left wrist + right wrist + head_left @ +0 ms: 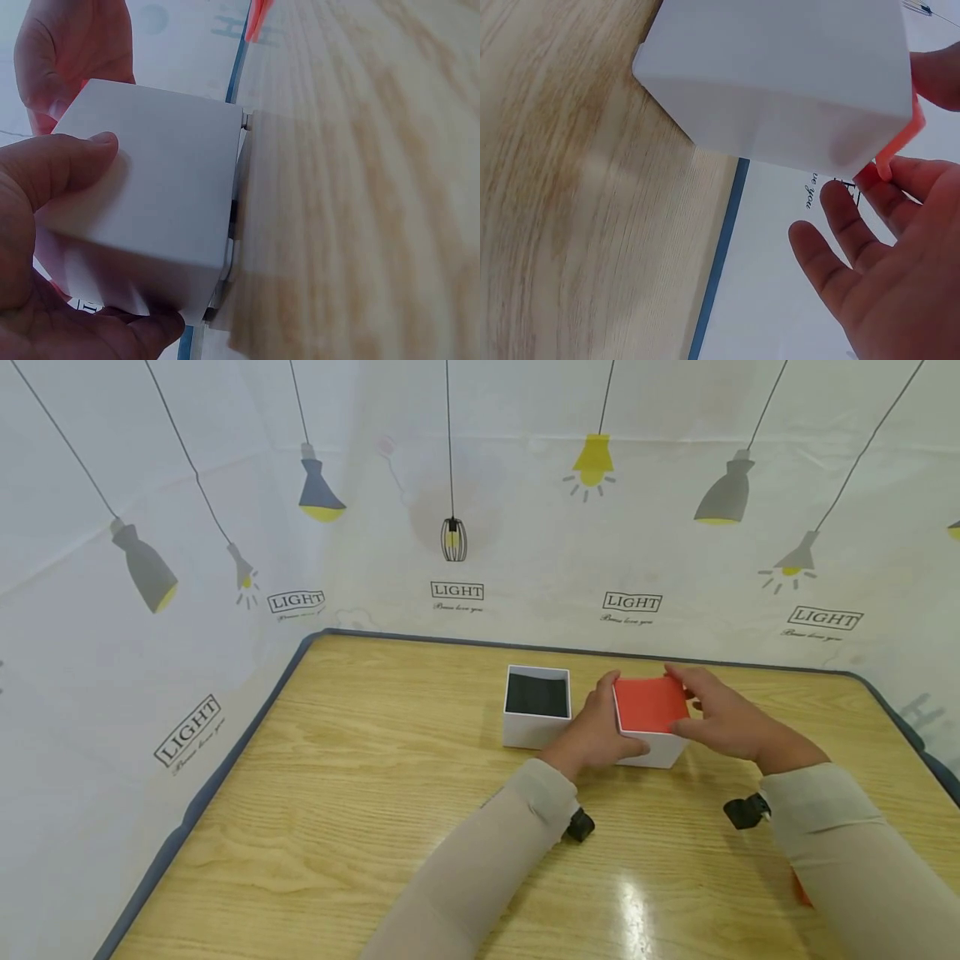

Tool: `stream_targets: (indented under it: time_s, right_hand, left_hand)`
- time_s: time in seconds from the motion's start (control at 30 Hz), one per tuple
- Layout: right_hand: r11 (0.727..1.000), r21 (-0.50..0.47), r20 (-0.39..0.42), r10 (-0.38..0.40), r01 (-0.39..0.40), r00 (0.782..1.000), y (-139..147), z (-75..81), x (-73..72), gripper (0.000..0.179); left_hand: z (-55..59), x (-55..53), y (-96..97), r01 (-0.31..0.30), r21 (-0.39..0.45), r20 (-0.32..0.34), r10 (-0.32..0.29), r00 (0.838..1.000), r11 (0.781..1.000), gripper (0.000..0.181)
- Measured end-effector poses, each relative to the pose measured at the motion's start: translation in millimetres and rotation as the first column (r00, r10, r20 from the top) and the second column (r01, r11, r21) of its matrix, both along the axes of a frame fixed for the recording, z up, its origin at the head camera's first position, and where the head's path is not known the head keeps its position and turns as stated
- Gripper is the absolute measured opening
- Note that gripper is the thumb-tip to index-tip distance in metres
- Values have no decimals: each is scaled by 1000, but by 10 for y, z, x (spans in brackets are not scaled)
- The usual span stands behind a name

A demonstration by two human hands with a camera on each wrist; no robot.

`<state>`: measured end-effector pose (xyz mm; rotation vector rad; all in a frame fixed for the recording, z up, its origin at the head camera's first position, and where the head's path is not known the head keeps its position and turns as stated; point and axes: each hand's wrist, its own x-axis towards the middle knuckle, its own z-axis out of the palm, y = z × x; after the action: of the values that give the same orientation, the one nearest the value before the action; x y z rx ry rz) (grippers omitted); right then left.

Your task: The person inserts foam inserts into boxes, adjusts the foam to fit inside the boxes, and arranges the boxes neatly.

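A white open-topped box point(651, 750) stands on the table with a red sheet-like piece point(649, 703) across its top. My left hand point(597, 727) grips the box, thumb on its front wall and fingers along its left side. At the right side, my right hand point(720, 718) holds the red piece's edge between thumb and fingers, its other fingers spread apart. In the right wrist view a bent red edge point(901, 144) projects past the box rim by the fingertips. Left of it stands a second white box point(534, 731) containing a dark sheet-like piece point(537, 695).
The wooden table point(337, 793) has a dark blue edge strip against a lamp-printed backdrop point(525, 552). An orange-red object point(802, 888) lies partly hidden under my right forearm. Black wrist cameras point(746, 812) hang beneath both sleeves.
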<state>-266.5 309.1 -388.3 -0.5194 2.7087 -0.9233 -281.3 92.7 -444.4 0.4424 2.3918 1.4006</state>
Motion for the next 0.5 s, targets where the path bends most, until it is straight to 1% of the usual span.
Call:
stream_targets:
  time_s: [0.13, 0.23, 0.33, 0.4, 0.5]
  right_hand:
    - [1000, 4, 3, 2, -2, 1000, 7, -4, 4, 85]
    - [1000, 15, 23, -17, 17, 1000, 24, -5, 18, 86]
    - [998, 42, 19, -39, 39, 999, 39, -4, 46, 88]
    - [996, 76, -18, -43, 44, 999, 40, 2, 75, 89]
    - [987, 154, -100, -21, 36, 995, -3, 29, 128, 89]
  left_hand:
    - [-8, -1, 1, 1, 1, 1, -1, 1000, 1000, 116]
    - [-17, -4, 3, -1, 5, -1, 1, 1000, 1000, 116]
    - [-19, -3, 1, -4, 11, -1, 4, 1000, 1000, 115]
    - [-21, -3, 1, -5, 15, -2, 5, 1000, 1000, 115]
    - [-27, -2, -1, -6, 16, -4, 6, 1000, 1000, 115]
